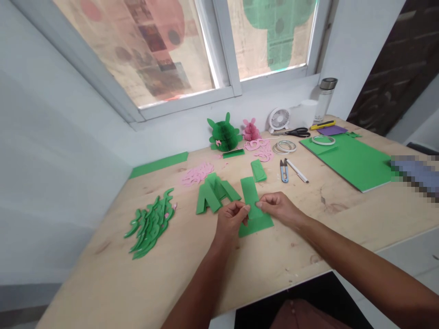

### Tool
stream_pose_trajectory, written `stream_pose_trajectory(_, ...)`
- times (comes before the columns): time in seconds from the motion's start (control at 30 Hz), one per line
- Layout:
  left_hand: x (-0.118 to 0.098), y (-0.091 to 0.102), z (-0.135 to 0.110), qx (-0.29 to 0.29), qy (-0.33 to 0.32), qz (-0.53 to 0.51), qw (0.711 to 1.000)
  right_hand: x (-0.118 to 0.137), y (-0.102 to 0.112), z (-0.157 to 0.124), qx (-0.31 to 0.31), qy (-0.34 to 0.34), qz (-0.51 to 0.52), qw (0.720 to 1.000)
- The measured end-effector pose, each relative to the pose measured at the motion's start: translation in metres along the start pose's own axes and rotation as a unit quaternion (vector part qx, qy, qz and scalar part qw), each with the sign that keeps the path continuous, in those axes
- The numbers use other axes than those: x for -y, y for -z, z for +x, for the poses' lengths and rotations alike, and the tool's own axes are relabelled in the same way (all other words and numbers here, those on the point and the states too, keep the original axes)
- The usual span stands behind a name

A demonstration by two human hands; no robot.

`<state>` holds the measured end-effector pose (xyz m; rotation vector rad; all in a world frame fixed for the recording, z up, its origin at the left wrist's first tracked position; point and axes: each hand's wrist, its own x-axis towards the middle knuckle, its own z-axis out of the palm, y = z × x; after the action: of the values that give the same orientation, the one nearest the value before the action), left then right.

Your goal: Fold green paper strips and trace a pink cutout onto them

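Between both hands is a narrow green paper strip (250, 194), its lower part overlapping a wider green paper piece (259, 225) on the table. My left hand (232, 216) pinches the strip's left edge between thumb and fingers. On the opposite edge, my right hand (279, 209) is closed with thumb and fingertips on the same strip. Just left of them lie several folded green paper strips (212, 194), fanned across one another. A small folded green paper (258, 170) rests beyond the strip.
Green cut-outs (154, 226) are heaped at left, with pink paper scraps (198, 173) behind. Blue thread snips (284, 171) and a white pen (297, 170) lie beyond my right hand. A green sheet stack (353, 160), tape rolls (284, 146) and black-handled scissors (297, 132) occupy the right and back.
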<state>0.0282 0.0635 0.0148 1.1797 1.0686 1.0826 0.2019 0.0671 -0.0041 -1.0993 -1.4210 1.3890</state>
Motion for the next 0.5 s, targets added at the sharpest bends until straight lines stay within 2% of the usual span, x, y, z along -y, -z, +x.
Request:
stream_pose_trajectory(0.3,0.0037,-0.0039,-0.0002,0.007,0.026,-0.017,1.0,0.0,-0.0013,0.001,-0.032,0.008,0.023,0.999)
stream_pose_trajectory(0.5,0.007,-0.0098,-0.0027,0.056,0.07,-0.002,0.996,-0.0012,-0.0029,0.001,-0.038,0.018,0.056,0.998)
